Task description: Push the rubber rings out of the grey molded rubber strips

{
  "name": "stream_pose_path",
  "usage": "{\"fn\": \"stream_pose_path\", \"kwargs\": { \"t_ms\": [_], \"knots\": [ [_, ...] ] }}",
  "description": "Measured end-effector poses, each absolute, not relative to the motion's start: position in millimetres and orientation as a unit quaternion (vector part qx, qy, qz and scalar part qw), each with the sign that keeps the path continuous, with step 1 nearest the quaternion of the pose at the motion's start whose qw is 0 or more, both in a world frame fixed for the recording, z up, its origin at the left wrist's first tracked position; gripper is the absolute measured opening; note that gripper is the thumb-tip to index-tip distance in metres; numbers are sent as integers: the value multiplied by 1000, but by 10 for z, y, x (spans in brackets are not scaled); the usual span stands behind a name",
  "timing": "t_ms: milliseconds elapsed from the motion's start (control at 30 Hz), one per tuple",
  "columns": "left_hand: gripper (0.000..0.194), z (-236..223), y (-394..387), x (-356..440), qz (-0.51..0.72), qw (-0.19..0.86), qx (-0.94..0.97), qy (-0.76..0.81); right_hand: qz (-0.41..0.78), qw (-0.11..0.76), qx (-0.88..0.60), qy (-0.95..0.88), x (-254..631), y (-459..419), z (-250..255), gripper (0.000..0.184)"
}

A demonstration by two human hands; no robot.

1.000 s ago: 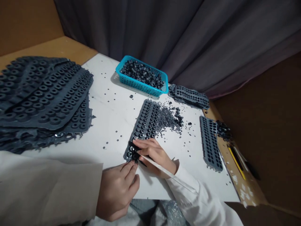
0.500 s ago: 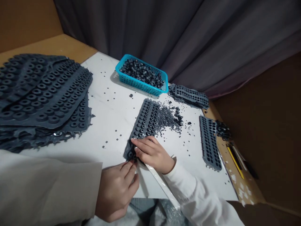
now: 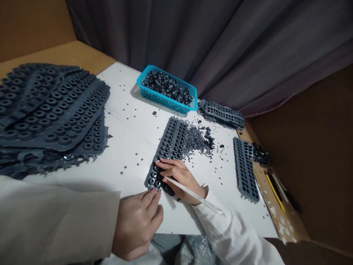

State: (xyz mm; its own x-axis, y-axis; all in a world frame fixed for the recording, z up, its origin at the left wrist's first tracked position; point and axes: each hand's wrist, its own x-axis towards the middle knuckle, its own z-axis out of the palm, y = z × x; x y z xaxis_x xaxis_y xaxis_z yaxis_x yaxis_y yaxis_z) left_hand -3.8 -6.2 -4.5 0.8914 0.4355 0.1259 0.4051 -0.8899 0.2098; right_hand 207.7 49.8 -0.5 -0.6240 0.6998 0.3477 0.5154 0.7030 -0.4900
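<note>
A long grey rubber strip [image 3: 172, 141] studded with small black rings lies on the white board [image 3: 129, 136]. My left hand [image 3: 138, 221] presses its fingertips down on the strip's near end, fingers close together. My right hand [image 3: 179, 176] rests on the strip just beyond it, closed around a thin white stick-like tool [image 3: 193, 194] whose tip meets the rings. A heap of loose grey bits [image 3: 197, 139] lies beside the strip.
A blue basket [image 3: 168, 100] of black rings stands at the back. Stacked grey rubber sheets [image 3: 46, 110] fill the left. Emptied strips lie at the right [image 3: 244, 169] and behind [image 3: 222, 114]. A yellow tool [image 3: 274, 191] sits by the right edge. Curtains hang behind.
My right hand shifted slightly along the strip's near end, and the white tool swung from pointing down towards me to lying across my wrist. The left hand stayed put.
</note>
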Motion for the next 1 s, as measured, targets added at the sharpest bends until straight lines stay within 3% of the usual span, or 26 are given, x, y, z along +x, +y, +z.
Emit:
{"fn": "stream_pose_path", "kwargs": {
  "t_ms": [333, 467, 567, 700, 1000],
  "knots": [
    [48, 2, -56, -36, 76, 96, 968, 219, -10, 232, -261, -937, 2072, 711, 12, 11],
    [50, -22, -48, -48, 68, 109, 971, 201, 32, 306, -338, -889, 2111, 746, 3, 13],
    [49, -38, -46, -46, 80, 99, 970, 206, 143, 367, -356, -847, 2121, 724, 7, 11],
    [49, -35, -45, -35, 90, 86, 969, 214, 253, 342, -332, -842, 2106, 666, 1, 9],
    [47, -41, -58, -40, 96, 86, 967, 221, 185, 295, -321, -881, 2150, 702, -107, 8]
  ]
}}
